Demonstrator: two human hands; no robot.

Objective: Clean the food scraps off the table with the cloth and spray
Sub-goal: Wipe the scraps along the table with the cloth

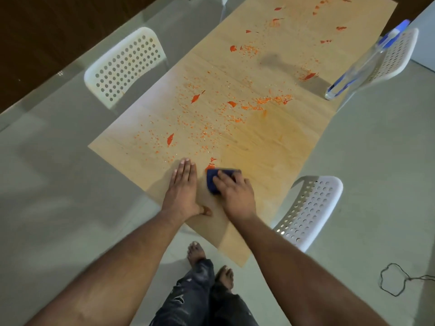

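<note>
My right hand point(231, 192) presses the folded blue cloth point(213, 182) at the table's point(270, 161) near edge; left hand point(182, 189) lies flat, holding nothing; I'd sweep the orange scraps point(210, 165) together with firm overlapping strokes

Three chairs point(124, 67), one cloth point(213, 182) (blue), one bottle point(360, 67).
</note>
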